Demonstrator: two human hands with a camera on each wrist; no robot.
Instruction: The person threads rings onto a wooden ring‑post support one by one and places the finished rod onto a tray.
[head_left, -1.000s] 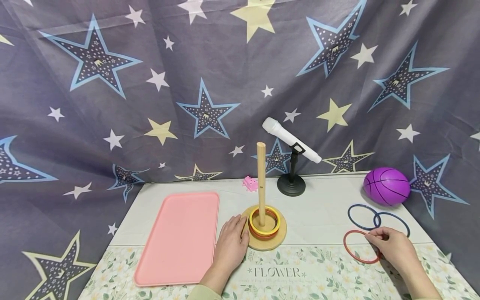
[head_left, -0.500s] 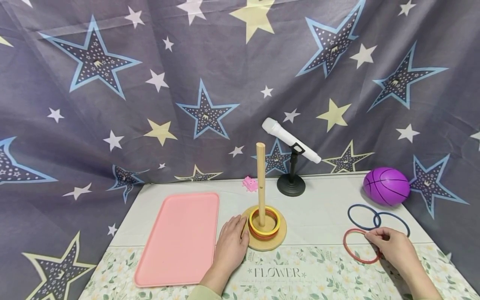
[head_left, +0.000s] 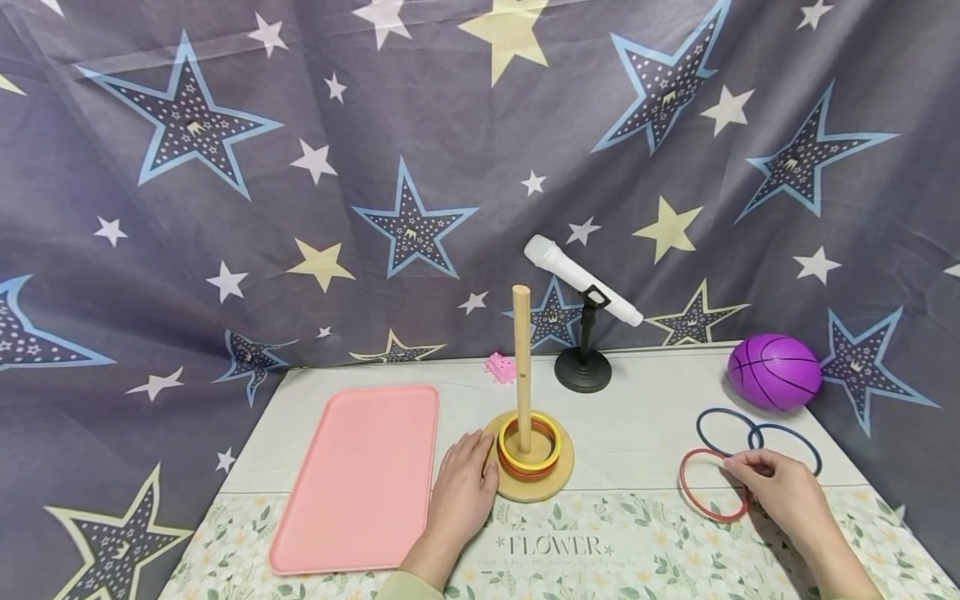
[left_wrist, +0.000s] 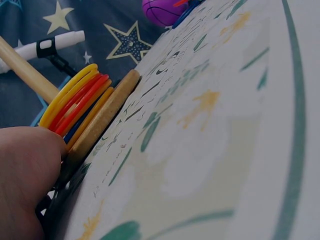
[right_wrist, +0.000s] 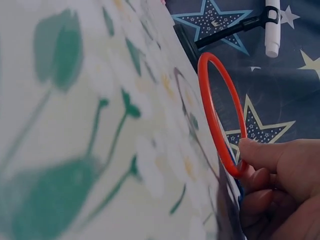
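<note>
My right hand [head_left: 783,492] pinches a red ring [head_left: 683,483] between thumb and fingers at its right side. In the right wrist view the red ring [right_wrist: 206,95] is tilted up off the tablecloth, its shadow beside it. My left hand [head_left: 462,483] rests against the left edge of a round wooden base [head_left: 558,487], fingers fairly straight. From that base rises a wooden peg [head_left: 522,358]. Around the foot of the peg lie several stacked rings, a yellow ring [head_left: 501,454] on top; red, orange and blue ones show below it in the left wrist view.
Two overlapping blue rings [head_left: 806,437] lie just behind my right hand. Further back sits a purple ball [head_left: 774,372]. A white microphone [head_left: 585,279] on a black stand [head_left: 582,371] and a small pink piece [head_left: 500,367] are behind the peg. At left lies a pink tray [head_left: 360,475].
My right hand has lifted the red ring and moved it slightly left. My left hand has stayed at the base.
</note>
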